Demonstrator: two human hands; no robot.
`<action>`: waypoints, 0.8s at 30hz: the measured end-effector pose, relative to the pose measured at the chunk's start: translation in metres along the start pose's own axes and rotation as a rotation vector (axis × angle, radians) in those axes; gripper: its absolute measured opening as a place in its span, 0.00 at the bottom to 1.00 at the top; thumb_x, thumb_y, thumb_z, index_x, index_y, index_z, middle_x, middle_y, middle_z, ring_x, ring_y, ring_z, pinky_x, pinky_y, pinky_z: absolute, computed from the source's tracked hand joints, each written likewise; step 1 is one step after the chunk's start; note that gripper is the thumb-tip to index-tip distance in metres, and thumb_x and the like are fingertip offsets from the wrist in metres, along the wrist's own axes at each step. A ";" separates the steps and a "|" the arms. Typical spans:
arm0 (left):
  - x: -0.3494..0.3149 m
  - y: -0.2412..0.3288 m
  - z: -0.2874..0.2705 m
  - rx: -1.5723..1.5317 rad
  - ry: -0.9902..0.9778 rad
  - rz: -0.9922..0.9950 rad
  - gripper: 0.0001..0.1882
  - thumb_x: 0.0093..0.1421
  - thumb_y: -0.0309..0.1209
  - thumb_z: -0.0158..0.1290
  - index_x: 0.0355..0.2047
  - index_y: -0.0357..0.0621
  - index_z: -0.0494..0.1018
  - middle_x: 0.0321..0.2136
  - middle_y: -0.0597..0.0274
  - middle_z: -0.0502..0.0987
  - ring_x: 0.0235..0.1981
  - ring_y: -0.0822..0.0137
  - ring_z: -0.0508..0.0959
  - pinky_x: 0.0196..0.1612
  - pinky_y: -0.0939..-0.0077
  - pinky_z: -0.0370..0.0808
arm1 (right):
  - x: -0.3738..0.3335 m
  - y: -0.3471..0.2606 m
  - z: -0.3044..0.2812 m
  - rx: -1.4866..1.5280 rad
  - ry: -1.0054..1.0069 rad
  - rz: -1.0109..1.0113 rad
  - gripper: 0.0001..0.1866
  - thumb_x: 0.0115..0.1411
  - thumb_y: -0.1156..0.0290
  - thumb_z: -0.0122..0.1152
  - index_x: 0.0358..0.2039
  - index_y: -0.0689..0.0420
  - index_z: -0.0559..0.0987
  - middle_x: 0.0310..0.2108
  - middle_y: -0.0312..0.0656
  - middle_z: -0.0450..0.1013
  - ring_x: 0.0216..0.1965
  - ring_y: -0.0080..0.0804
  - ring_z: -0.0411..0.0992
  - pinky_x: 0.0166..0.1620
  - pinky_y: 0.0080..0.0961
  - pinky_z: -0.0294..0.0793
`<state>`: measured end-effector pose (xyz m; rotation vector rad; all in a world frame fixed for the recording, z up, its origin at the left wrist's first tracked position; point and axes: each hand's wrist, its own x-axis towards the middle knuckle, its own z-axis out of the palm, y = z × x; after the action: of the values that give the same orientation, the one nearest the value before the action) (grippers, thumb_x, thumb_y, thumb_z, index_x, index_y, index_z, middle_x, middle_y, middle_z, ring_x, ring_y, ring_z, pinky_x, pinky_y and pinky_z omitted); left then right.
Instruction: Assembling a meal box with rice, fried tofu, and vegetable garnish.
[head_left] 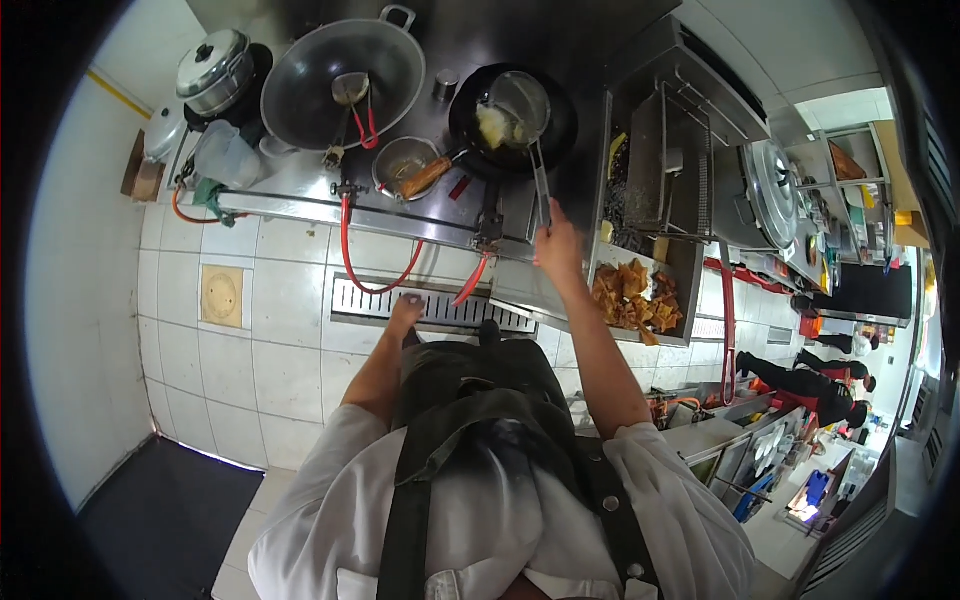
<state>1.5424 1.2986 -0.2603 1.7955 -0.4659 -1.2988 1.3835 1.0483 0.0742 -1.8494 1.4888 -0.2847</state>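
One skimmer (pixel 524 104), right grip (pixel 557 245) — red label-like patch (pixel 460 187)

A white short-sleeved shirt (pixel 690 505) sits under a dark apron (pixel 490 385) with studded straps (pixel 619 530).

Strainer (pixel 522 98) blocks black pan (pixel 562 118); wooden handle (pixel 427 177) overhangs bowl (pixel 404 157); gray wok (pixel 303 92) open left

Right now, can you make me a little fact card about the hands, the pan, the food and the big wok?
Right hand: fingers around the handle of a long metal strainer
Left hand: away from the pan; can't tell if it holds anything
Pan: dark, under the strainer's head
Food: pale pieces in the pan
Big wok: grey, left of the pan, a ladle in it
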 end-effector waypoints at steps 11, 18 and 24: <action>-0.092 -0.046 -0.079 -0.208 0.024 -0.284 0.08 0.52 0.28 0.52 0.27 0.34 0.73 0.18 0.59 0.73 0.17 0.75 0.72 0.19 0.79 0.67 | 0.008 0.013 -0.016 -0.100 0.127 0.006 0.27 0.59 0.75 0.48 0.60 0.61 0.61 0.17 0.46 0.72 0.15 0.34 0.74 0.18 0.31 0.73; -0.037 -0.036 -0.054 0.119 -0.169 0.125 0.04 0.46 0.25 0.48 0.18 0.39 0.71 0.18 0.52 0.74 0.22 0.54 0.76 0.26 0.61 0.70 | 0.050 0.039 -0.001 -0.183 0.175 0.093 0.29 0.58 0.74 0.51 0.60 0.60 0.60 0.20 0.46 0.73 0.15 0.32 0.72 0.19 0.27 0.76; 0.029 0.072 0.026 -0.024 -0.052 0.221 0.15 0.56 0.35 0.51 0.36 0.34 0.74 0.21 0.55 0.77 0.22 0.64 0.78 0.27 0.71 0.73 | 0.054 0.030 0.017 0.197 0.166 0.193 0.29 0.55 0.75 0.52 0.59 0.59 0.62 0.24 0.45 0.74 0.17 0.30 0.73 0.20 0.28 0.77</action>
<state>1.5423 1.2263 -0.2219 1.6427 -0.6560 -1.1939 1.3870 1.0036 0.0281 -1.5452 1.6748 -0.4827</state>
